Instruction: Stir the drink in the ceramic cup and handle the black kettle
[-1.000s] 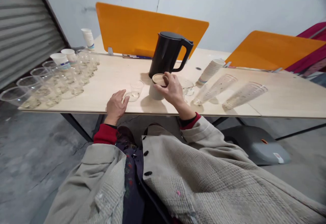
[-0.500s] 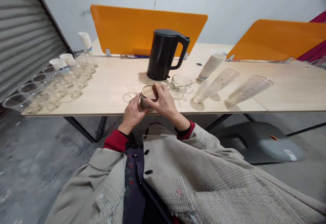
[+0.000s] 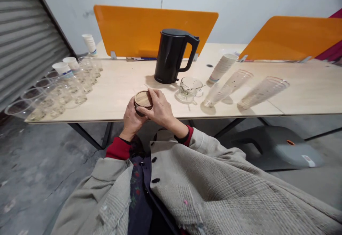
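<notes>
A small round canister (image 3: 143, 99) with a light wooden lid is between my hands, just above the table's front edge. My left hand (image 3: 133, 117) wraps its left side and underside. My right hand (image 3: 160, 109) grips the right side, with fingers along the lid's rim. The lid is seated on top, and most of the canister's body is hidden by my hands. To the right stands a clear glass cup (image 3: 190, 88) with a handle; dark leaf-like bits and a thin utensil show in it. Behind it is a black electric kettle (image 3: 172, 57).
Rows of clear plastic cups (image 3: 57, 89) stand at the left, with a few paper cups (image 3: 62, 68) among them. Stacked paper cups (image 3: 223, 68) and leaning stacks of clear cups (image 3: 263, 92) are at right. Orange dividers (image 3: 155, 32) line the back. A grey stool (image 3: 275, 147) is below.
Both hands have moved left with the canister, and its lid now faces me more. The kettle and cups have stayed in place.
</notes>
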`<state>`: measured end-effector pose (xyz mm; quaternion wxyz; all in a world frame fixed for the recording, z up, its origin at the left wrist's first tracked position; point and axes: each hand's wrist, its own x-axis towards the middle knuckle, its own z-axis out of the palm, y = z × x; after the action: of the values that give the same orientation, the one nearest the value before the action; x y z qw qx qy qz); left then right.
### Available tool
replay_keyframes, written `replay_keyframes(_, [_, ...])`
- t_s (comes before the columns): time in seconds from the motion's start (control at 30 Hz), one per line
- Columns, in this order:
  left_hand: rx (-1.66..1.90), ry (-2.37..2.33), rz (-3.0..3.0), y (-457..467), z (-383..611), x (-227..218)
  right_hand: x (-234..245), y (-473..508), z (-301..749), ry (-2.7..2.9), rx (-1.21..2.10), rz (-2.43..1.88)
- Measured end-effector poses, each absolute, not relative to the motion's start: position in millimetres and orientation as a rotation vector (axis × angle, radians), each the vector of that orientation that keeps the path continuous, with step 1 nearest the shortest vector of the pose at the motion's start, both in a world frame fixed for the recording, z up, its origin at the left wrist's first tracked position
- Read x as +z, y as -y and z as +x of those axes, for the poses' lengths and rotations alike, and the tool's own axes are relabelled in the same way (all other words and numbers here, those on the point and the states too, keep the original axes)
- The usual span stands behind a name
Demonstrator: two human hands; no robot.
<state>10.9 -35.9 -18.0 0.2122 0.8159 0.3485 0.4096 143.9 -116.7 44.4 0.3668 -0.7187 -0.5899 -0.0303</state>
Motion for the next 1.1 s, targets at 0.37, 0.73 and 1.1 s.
replay_keyframes(0.37, [1.123,-1.005,2.213,23,2,-8,43,99,132,1.520,-0.118,-1.870])
replay_keyframes(0.73, [1.060,-1.061,2.239,12,5,-4,46,85,136,1.519,-0.120,-1.899])
replay_keyframes(1.1, [1.078,-1.134,2.238,9,8,-7,47,77,135,1.519,-0.186,-1.889])
